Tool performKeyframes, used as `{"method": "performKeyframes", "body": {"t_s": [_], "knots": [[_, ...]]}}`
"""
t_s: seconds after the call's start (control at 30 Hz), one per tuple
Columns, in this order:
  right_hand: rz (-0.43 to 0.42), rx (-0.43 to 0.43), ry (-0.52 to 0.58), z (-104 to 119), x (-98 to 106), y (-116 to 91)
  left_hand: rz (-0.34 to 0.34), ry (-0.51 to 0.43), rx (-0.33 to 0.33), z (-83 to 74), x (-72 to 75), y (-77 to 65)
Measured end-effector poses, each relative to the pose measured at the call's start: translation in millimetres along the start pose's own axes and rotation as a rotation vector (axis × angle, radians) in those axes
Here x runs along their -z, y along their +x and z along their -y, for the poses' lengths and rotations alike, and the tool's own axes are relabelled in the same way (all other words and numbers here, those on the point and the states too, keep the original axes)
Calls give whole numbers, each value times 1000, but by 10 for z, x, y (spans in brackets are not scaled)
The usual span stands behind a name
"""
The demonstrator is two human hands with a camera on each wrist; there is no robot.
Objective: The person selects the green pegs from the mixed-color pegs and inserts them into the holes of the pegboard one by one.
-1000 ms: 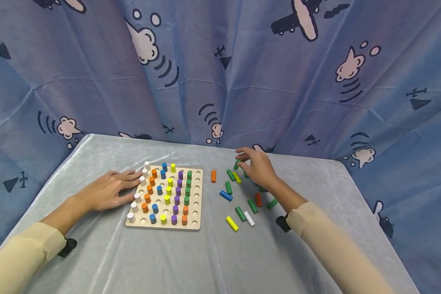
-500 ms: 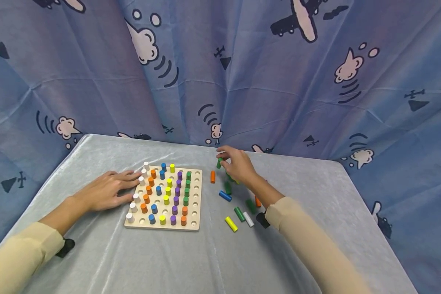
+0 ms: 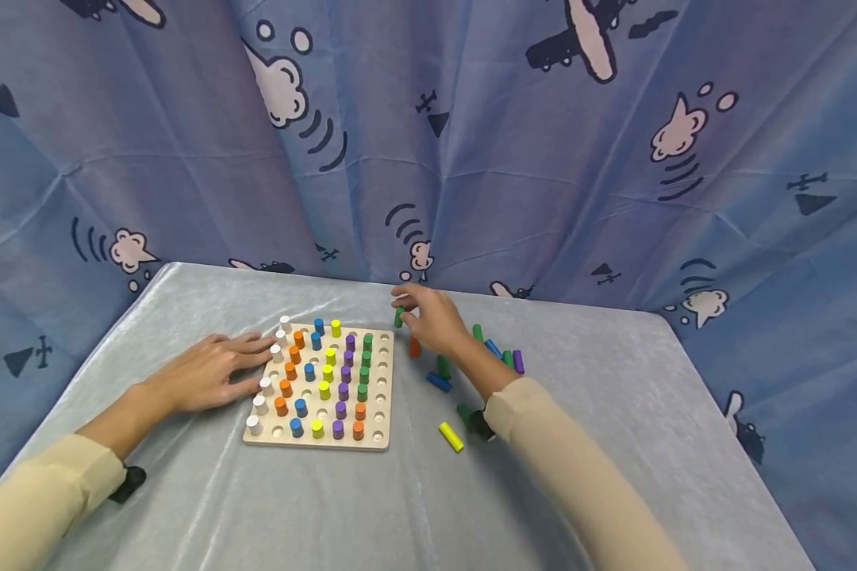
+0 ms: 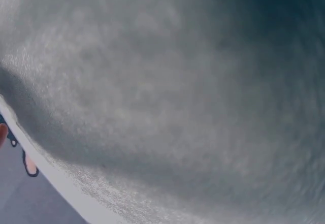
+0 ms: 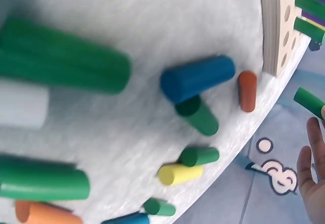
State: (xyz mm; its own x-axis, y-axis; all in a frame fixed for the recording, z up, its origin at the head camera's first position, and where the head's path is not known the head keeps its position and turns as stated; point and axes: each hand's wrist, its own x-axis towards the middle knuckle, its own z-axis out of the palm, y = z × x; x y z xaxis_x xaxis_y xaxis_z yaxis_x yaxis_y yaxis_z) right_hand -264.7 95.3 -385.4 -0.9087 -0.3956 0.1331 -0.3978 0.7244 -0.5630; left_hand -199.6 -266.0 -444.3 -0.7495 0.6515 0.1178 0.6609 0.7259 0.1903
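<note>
My left hand (image 3: pixel 210 373) rests on the table at the left of a wooden pegboard (image 3: pixel 328 444), its extended fingers right at the board's left edge beside the white pegs. With thumb and fingers, my right hand (image 3: pixel 434 319) pinches a green peg (image 3: pixel 398 316) upright, just beyond the board's back right corner. The same green peg (image 5: pixel 308 100) shows at the right edge of the right wrist view. Columns of white, orange, blue, yellow, purple and green pegs stand in the board, and bare holes run down its rightmost column. The left wrist view shows mostly blurred cloth.
Loose pegs lie right of the board, among them a yellow peg (image 3: pixel 451 437), a blue peg (image 3: pixel 439 381) and a purple peg (image 3: pixel 518 362). An orange peg (image 3: pixel 415 346) lies close under my right hand. My right forearm covers several others. A patterned curtain (image 3: pixel 428 159) hangs behind the table.
My right hand has moved left from over the loose pegs toward the board, carrying the green peg. Purple and blue pegs show where the hand was. The left hand stays put.
</note>
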Motion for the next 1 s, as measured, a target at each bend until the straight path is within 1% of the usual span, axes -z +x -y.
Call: {"method": "performKeyframes", "body": {"t_s": [0.17,0.3,0.4,0.57,0.77,1.0], "knots": [[19,6,10,83,-97,33,-13,-2,-5,8,-19,-14],[38,16,21,116,-167,45,-31,-5,-23,20,-28,-20],[34,28,37,132,-216,46,-37,-8,-36,21,-24,-20],[36,45,56,158,-306,69,-45,-8,-38,18,-10,-21],[57,-3,60,187,-376,102,-59,-3,-45,24,-15,-17],[65,-29,53,197,-402,109,-29,-4,-24,54,-41,-15]]}}
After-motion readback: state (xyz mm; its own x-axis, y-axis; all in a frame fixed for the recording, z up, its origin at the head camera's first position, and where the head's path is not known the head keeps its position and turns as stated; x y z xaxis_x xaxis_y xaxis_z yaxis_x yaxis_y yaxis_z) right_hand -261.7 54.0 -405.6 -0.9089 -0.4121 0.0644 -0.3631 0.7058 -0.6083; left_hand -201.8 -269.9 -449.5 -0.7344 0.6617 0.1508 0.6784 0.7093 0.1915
